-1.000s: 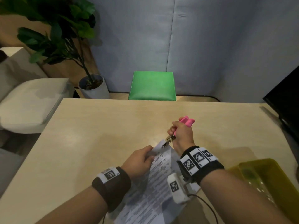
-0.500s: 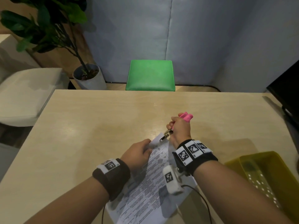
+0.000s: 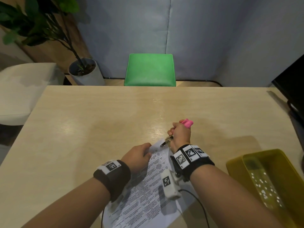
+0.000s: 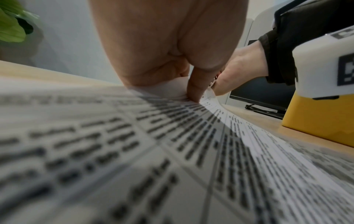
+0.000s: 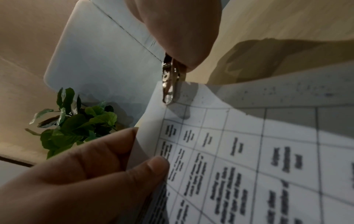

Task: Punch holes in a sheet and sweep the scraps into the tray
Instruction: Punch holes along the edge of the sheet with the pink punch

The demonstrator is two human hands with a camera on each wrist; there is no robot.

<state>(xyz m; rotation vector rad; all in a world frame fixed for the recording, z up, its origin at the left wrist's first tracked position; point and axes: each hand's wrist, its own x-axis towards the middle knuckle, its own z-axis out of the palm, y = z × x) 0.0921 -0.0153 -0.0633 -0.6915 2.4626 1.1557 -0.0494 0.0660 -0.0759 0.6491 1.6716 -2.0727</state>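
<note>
Right now the right hand (image 3: 181, 132) is fisted round a pink-handled hole punch (image 3: 168, 140), its metal head set over the far corner of the printed sheet (image 3: 148, 191), which lies on the wooden table (image 3: 98, 120) w/ that corner lifted. Left hand (image 3: 136, 157) pinches the sheet's far edge just beside the punch, thumb (image 5: 147, 169) on top & fingers curled under. Yellow tray (image 3: 236, 168) sits on the table near the right forearm, apart from the sheet, w/ white paper dots (image 3: 263, 188) inside.

Head view high above; wrist views close, sharing the sheet (image 5: 249, 151).
</note>
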